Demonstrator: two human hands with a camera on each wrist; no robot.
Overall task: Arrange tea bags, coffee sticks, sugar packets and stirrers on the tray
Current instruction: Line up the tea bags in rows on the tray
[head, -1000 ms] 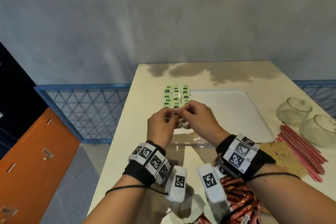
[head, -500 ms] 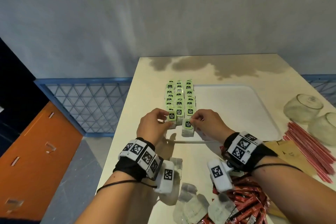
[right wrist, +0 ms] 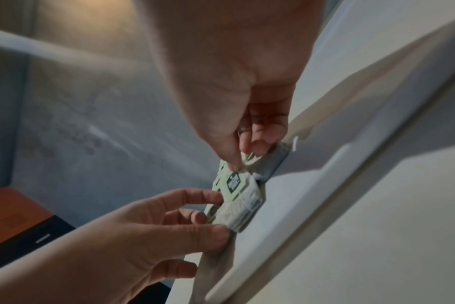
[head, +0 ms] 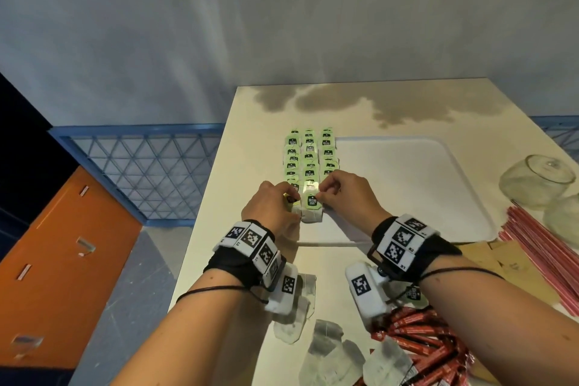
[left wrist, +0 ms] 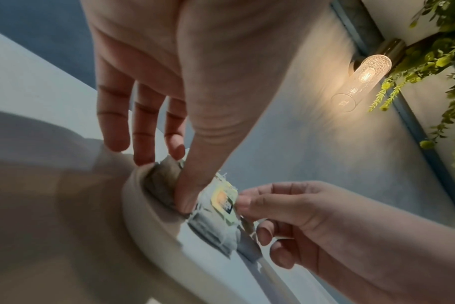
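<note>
Green-tagged tea bags (head: pixel 308 153) lie in three rows along the left side of the white tray (head: pixel 407 197). The nearest tea bag (head: pixel 311 208) lies at the near end of the middle row. My right hand (head: pixel 319 194) pinches its green tag (right wrist: pixel 233 183) between thumb and forefinger (right wrist: pixel 243 158). My left hand (head: pixel 289 199) pinches the neighbouring tea bag (left wrist: pixel 166 181) at the tray's near-left corner, thumb (left wrist: pixel 187 195) pressed on it. Red coffee sticks (head: pixel 419 351), brown sugar packets (head: pixel 488 260) and red stirrers (head: pixel 545 247) lie on the table.
Loose tea bags (head: pixel 326 351) lie on the table near its front edge, under my wrists. Two glass jars (head: pixel 539 180) lie at the right beside the tray. The table's left edge (head: pixel 206 197) drops to the floor close to my left hand.
Both hands have come down from above the tray to its near-left corner. The tea bag they held now lies at the near end of the rows.
</note>
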